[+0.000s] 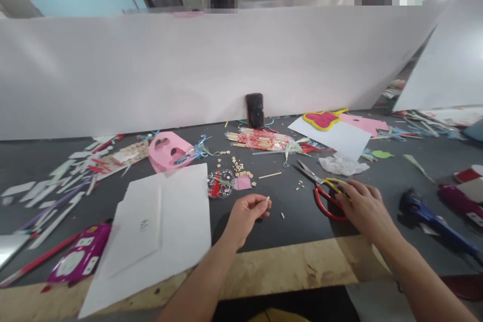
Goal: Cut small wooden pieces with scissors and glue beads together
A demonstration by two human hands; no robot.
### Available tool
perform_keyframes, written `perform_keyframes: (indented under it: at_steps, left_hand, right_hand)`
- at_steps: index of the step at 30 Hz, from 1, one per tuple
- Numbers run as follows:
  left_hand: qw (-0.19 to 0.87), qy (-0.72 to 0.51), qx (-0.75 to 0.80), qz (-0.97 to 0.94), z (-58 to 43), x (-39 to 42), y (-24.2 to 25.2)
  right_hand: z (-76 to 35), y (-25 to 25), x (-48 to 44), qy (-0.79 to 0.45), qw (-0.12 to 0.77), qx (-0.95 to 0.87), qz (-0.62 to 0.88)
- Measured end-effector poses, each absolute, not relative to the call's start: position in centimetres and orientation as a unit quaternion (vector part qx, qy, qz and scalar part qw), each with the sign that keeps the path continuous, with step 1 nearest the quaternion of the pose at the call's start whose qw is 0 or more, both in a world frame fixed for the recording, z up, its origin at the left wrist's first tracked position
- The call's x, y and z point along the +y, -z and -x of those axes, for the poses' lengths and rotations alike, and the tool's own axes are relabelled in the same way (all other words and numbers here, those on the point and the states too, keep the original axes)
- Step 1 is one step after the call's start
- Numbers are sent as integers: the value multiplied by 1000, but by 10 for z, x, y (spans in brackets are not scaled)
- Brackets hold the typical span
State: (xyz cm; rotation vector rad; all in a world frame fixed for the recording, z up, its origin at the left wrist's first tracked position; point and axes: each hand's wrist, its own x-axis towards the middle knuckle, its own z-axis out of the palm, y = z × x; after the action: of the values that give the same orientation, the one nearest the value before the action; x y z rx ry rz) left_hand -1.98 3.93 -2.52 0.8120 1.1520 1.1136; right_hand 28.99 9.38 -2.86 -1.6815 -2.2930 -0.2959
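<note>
Between the thumb and fingers of my left hand is a small pale piece, too small to name surely. My right hand has its fingers over the yellow handle of a pair of scissors. The red handle loop rests nearer me, and the parted blades point away to the left. A tiny white cut bit lies just right of my left hand, with several more crumbs below the blades. Beyond my left hand are a thin stick, a pink square and small wooden beads.
White sheets lie at left beside a purple packet. A blue glue gun is at right. Farther back are a phone, a pack of sticks, crumpled tissue and a pink mask shape. A white board stands behind.
</note>
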Motion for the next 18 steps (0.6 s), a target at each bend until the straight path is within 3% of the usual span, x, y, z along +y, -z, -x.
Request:
perform_keyframes:
  at_steps: [12,15,18]
  left_hand:
    - [649,-506,462,-330,22,37,24]
    - [649,-515,456,-326,23,38,24]
    - [644,-521,457,-325,24,39,26]
  right_hand:
    - [-274,31,103,39,128,-781,610]
    - [-267,25,93,-86,198,-736,641]
    - [-247,18,77,-213,285,-735,577]
